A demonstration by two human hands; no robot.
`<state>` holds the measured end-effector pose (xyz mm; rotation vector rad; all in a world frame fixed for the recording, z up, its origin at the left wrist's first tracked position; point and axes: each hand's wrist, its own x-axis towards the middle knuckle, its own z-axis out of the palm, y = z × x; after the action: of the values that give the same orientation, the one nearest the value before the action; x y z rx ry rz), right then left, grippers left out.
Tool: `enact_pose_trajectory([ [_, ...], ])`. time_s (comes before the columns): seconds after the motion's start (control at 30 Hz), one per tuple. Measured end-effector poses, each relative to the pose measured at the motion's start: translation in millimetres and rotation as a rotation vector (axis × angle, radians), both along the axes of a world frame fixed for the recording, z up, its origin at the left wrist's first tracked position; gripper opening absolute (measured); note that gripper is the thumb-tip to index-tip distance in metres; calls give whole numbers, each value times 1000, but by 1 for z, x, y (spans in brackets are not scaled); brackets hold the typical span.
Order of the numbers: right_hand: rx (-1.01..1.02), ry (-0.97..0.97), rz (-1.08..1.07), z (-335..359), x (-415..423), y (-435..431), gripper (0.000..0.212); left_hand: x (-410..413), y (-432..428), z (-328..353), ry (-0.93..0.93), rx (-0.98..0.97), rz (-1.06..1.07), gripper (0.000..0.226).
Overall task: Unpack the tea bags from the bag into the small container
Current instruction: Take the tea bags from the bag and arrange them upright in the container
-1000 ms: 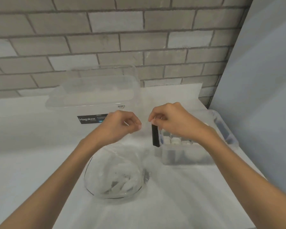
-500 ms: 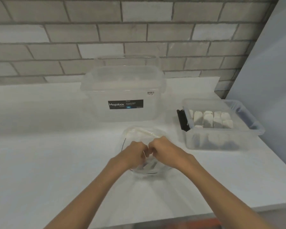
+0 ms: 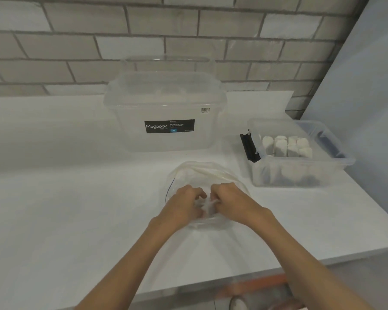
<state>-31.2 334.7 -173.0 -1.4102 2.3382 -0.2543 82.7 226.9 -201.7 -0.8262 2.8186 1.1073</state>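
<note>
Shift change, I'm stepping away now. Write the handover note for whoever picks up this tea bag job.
Left hand: inside the clear plastic bag, fingers curled on loose tea bags.
Right hand: in the same bag, gripping them too.
Things: the bag lies open on the white table, in front of the Megabox storage box. The small container stands open to the right.
Done: rows of packed tea bags stand toward its left end.
Left: carry this handful over. How many remain in the bag cannot be told.
</note>
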Motion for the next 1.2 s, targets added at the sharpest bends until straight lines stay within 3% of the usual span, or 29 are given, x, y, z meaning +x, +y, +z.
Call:
enact_pose_trajectory([
  [0.13, -230, -107, -49, 18, 2, 1, 11, 7, 1, 14, 218, 125, 78, 5],
  [0.2, -354, -201, -91, 28, 3, 0, 14, 10, 0, 19, 316, 223, 158, 9],
  [0.3, -473, -354, -185, 35, 5, -1, 27, 16, -1, 27, 497, 536, 269, 8],
  [0.4, -531, -414, -250, 34, 8, -2, 15, 21, 1, 33, 608, 689, 294, 19],
  [0.57, -599, -437, -294, 34, 11, -4, 15, 23, 0, 42, 600, 620, 256, 30],
  [0.67, -622, -343, -262, 34, 10, -3, 14, 24, -2, 50, 585, 624, 217, 37],
  [0.83, -628, -126, -150, 35, 13, 1, 4, 22, -6, 56, 637, 499, 241, 16],
  [0.97, -609, -82, -102, 32, 11, 0, 9, 24, -10, 54, 669, 426, 240, 7],
  [1.07, -442, -45, -78, 24, 9, -4, 22, 26, -17, 52, 652, 294, 279, 4],
  [1.2, 13, 107, 114, 4, 15, -12, 31, 28, -23, 56, 632, 179, 302, 5],
])
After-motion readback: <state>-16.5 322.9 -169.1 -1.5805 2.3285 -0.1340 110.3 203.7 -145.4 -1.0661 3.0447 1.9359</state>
